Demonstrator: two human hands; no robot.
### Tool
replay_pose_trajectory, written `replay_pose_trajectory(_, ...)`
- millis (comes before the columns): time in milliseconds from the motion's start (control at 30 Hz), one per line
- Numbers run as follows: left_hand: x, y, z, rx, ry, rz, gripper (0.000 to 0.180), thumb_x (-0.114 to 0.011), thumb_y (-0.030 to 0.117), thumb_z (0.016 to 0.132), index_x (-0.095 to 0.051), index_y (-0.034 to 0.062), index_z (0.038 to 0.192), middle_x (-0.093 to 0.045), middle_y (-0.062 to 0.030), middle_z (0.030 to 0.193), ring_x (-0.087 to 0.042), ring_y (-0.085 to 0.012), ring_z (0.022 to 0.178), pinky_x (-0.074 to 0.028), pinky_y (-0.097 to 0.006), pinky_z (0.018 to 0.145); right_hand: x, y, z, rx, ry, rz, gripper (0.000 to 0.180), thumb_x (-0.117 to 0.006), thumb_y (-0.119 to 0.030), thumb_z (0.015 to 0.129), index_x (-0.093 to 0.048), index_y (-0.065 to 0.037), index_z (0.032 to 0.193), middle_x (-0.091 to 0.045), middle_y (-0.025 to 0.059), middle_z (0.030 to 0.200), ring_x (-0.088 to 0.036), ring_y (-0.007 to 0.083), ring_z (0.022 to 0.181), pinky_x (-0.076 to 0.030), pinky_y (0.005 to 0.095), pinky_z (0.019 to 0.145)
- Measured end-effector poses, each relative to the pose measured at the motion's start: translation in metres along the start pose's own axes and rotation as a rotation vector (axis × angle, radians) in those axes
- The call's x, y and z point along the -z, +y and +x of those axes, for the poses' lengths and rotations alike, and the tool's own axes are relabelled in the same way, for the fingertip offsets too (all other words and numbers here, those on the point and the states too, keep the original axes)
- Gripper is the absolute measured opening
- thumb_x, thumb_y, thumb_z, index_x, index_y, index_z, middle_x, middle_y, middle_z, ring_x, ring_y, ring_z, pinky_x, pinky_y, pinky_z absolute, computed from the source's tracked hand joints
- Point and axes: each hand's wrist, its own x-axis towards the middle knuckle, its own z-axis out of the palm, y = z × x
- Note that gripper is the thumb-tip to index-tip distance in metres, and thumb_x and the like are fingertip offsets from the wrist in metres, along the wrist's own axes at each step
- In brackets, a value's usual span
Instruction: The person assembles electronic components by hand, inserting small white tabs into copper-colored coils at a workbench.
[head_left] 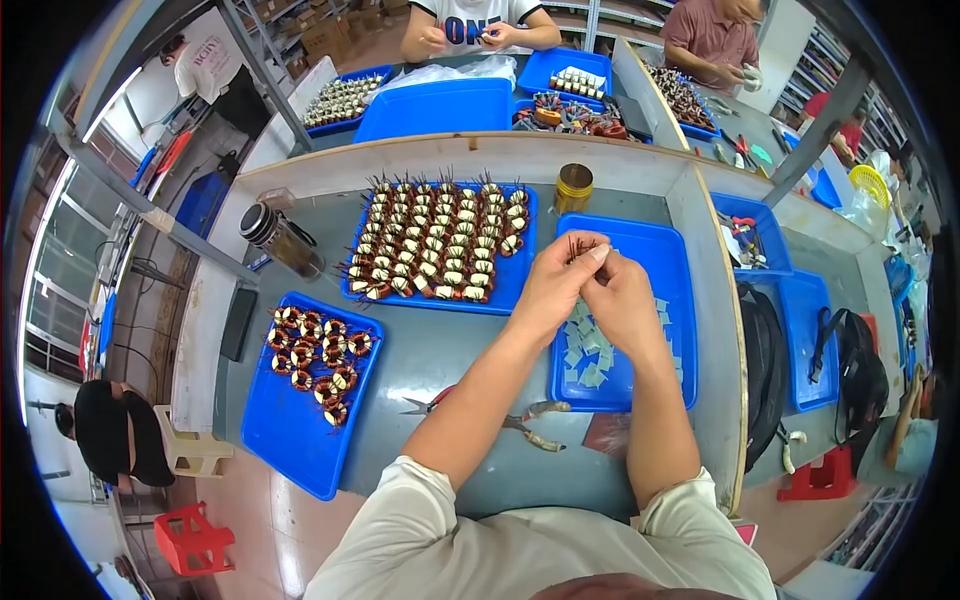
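My left hand (pixel 552 282) and my right hand (pixel 622 298) meet over the right-hand blue tray (pixel 673 250), fingers pinched together. Between them is a small wire-wound coil (pixel 579 248), mostly hidden by the fingers, with thin dark leads sticking up. Small pale translucent squares (pixel 590 345) lie scattered in the tray below. To the left, a larger blue tray (pixel 527 265) carries rows of coils (pixel 430 235) with white pieces and upright leads. Nearer on the left, another blue tray (pixel 290 440) holds several loose copper-wound ring coils (pixel 318 360).
Pliers (pixel 540 428) lie on the grey bench beneath my forearms, near another tool with red handles (pixel 440 398). A dark flask (pixel 280 240) stands left, a yellowish jar (pixel 573 188) at the back. Wooden partitions (pixel 715 330) border the bench; co-workers (pixel 480 30) sit beyond.
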Motion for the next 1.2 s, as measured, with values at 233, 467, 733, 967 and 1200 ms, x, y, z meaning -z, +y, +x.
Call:
replay_pose_trajectory(233,-0.008,-0.008,-0.003,0.014,0.019,-0.027,0.023,-0.064,0.022,0.107,-0.067,0.0029,0.12,-0.067,-0.0014,0.108,-0.061,-0.0103,0.101,-0.049,-0.028,0.093,0.007,0.003,-0.005,-0.009,-0.011,-0.041,0.028,-0.064,-0.019,0.093,-0.069,0.006,0.104,-0.07,0.0263,0.082,-0.07,0.0408,0.074,-0.051,0.0471,0.064)
replay_pose_trajectory(467,-0.004,-0.004,-0.001,0.039,0.037,-0.03,0.02,-0.064,0.021,0.107,-0.067,0.0033,0.116,-0.066,-0.0004,0.103,-0.06,-0.0086,0.095,-0.049,-0.026,0.087,0.004,-0.005,-0.004,-0.049,-0.034,-0.109,0.027,-0.062,-0.015,0.092,-0.068,0.006,0.107,-0.069,0.0225,0.079,-0.065,0.03,0.067,-0.048,0.0426,0.062)
replay_pose_trajectory(733,0.0,-0.003,-0.001,0.019,0.041,-0.051,0.018,-0.065,0.02,0.106,-0.067,0.0038,0.115,-0.066,0.0003,0.101,-0.06,-0.0079,0.093,-0.049,-0.026,0.084,-0.002,-0.011,-0.005,0.016,0.004,-0.132,0.026,-0.064,-0.017,0.093,-0.067,0.006,0.102,-0.067,0.0253,0.075,-0.067,0.0418,0.069,-0.049,0.0493,0.062)
replay_pose_trajectory(967,0.0,-0.002,0.0,0.025,0.05,-0.065,0.016,-0.065,0.018,0.105,-0.068,0.0041,0.113,-0.066,0.0008,0.1,-0.06,-0.0077,0.09,-0.049,-0.025,0.083,-0.004,-0.012,-0.004,0.037,0.014,-0.144,0.023,-0.064,-0.017,0.093,-0.066,0.006,0.099,-0.066,0.0254,0.071,-0.068,0.0449,0.069,-0.05,0.0532,0.061)
replay_pose_trajectory(1200,0.002,-0.003,0.0,0.044,0.076,-0.065,0.014,-0.065,0.016,0.105,-0.068,0.0039,0.111,-0.067,0.0002,0.098,-0.06,-0.0082,0.089,-0.049,-0.026,0.082,-0.01,-0.008,-0.006,0.057,0.027,-0.145,0.024,-0.064,-0.017,0.094,-0.065,0.007,0.099,-0.067,0.0251,0.071,-0.069,0.0454,0.069,-0.051,0.0529,0.062)
